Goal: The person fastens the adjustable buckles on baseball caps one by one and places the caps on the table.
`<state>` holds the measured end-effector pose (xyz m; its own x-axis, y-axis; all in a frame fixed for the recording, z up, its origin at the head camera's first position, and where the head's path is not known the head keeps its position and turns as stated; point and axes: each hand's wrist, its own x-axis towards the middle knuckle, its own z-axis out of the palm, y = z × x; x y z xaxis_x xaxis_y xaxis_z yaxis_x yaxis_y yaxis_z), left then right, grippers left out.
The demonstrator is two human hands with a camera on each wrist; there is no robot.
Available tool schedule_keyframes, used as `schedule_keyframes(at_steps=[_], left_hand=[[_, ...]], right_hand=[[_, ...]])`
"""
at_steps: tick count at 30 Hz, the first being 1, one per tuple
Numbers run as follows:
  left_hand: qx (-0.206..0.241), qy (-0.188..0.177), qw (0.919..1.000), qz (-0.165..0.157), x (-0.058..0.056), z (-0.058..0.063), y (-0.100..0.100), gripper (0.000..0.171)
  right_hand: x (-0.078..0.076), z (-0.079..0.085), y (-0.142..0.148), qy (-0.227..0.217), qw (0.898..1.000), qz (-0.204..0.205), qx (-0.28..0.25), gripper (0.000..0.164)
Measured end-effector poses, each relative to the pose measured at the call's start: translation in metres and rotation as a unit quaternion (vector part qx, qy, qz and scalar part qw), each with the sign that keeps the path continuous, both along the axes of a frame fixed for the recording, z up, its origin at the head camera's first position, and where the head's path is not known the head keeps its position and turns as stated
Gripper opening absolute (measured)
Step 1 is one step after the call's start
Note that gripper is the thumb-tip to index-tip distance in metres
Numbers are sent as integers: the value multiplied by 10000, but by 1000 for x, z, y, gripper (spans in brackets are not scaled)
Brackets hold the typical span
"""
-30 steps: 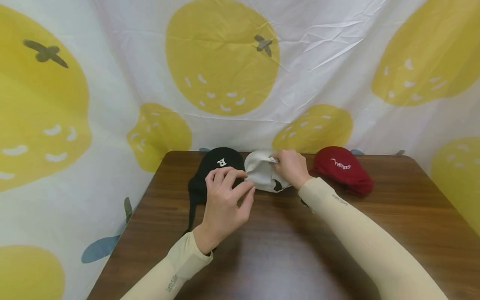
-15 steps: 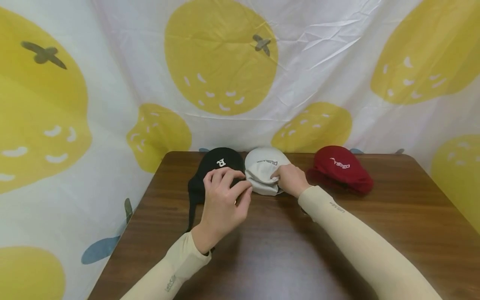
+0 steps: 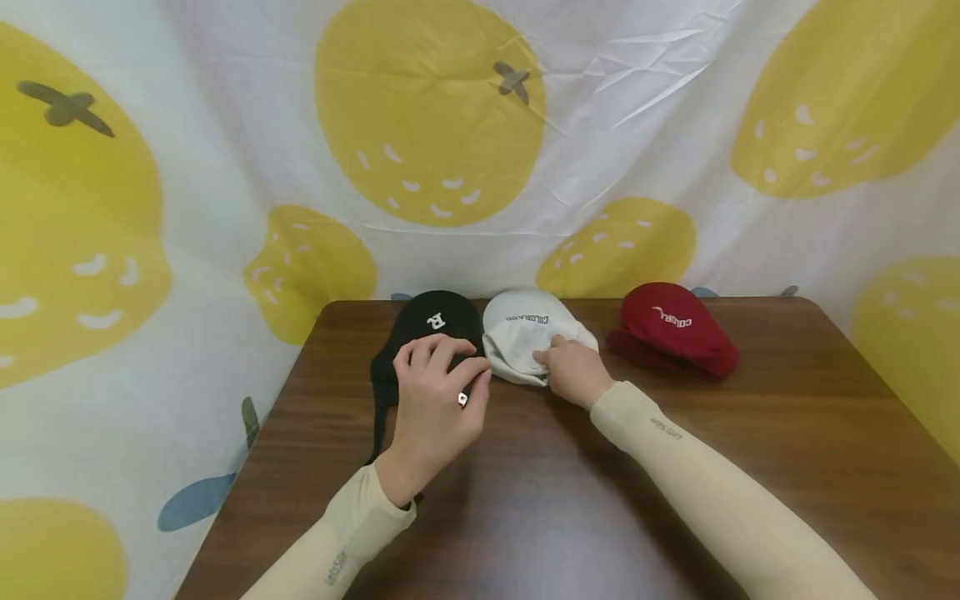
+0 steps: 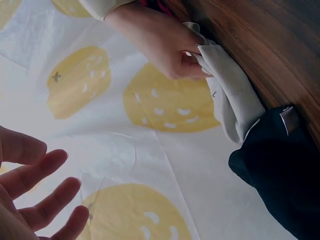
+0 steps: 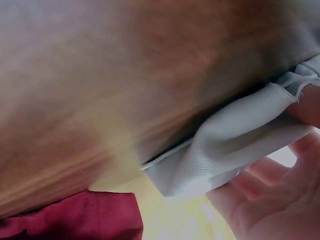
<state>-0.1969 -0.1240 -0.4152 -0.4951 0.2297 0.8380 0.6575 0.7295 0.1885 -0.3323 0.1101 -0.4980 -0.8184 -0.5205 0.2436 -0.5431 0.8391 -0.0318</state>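
A white cap point(image 3: 521, 329) with dark lettering sits at the back middle of the table, its near edge crumpled. My right hand point(image 3: 577, 371) pinches that edge; in the right wrist view the thumb and fingers point(image 5: 232, 195) lie on either side of the white fabric point(image 5: 225, 135). Left of it, touching or nearly so, is a black cap point(image 3: 438, 312) with a white letter R and a strap trailing forward. My left hand point(image 3: 435, 408) hovers in front of the black cap, fingers loosely bent, holding nothing. The left wrist view shows those fingers point(image 4: 45, 205) apart from the caps.
A red cap point(image 3: 667, 329) with white lettering lies to the right of my right hand. The brown wooden table point(image 3: 540, 517) ends just behind the caps, against a white curtain point(image 3: 585, 167) printed with yellow lemons.
My right hand has drawn the white cap's edge down and forward, so its crown and lettering now show. The left hand has hardly moved. The view has shifted slightly.
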Motion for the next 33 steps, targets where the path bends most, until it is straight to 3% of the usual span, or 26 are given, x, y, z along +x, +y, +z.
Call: schedule_keyframes(at_steps=[5,12,18,21,23,29,33], left_hand=[[-89,-57,9999,50,-3,3,-3,13],[53,10,9999,148,-17,20,-21,12],[161,114,9995,245,-29,32,-35,11],[162,118,9995,254,-35,36,-37,11],[191,79,9995,257,-39,38,-40,10],[413,-357,9983,195,-52,44,-51,8],[438,-605,9970,176,-62,45,-59,12]], right_hand=[[1,-1,2,99,9998,112,96,38],[2,-1,7,-130,9995,266,139,40],[0,7,15,-789,9958,457,-70,52],[3,16,21,-1296,9900,452,-326,57],[5,23,25,-1409,9884,367,-441,59],[17,51,34,-938,9931,-67,-703,57],[24,67,39,-508,9942,-131,-935,57]])
